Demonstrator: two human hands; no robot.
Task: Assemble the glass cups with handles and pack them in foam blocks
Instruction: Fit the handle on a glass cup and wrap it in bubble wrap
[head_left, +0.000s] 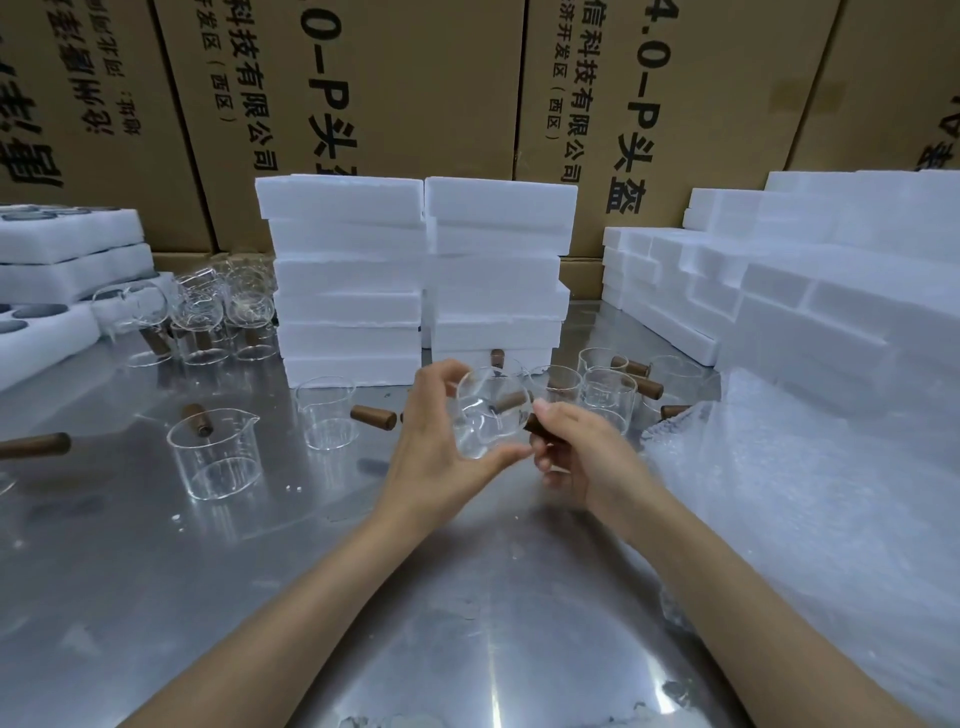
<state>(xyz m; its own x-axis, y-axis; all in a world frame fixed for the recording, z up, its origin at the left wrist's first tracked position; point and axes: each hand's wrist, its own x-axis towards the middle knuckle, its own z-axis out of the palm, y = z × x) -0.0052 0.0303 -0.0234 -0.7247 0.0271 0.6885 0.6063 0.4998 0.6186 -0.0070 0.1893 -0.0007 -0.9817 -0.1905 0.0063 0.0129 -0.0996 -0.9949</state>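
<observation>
Head view: bare steel counter lies open near the person; foam stacks wall the far edge, foam sheet crowds the right. Above mid-counter, the left hand curls thumb and fingers around a glass cup. The right hand pinches its dark handle.

A shiny metal table carried it all: two foam block stacks stood at the back. Glass cups with wooden handles sat left and right, and bubble wrap lay on the right.
</observation>
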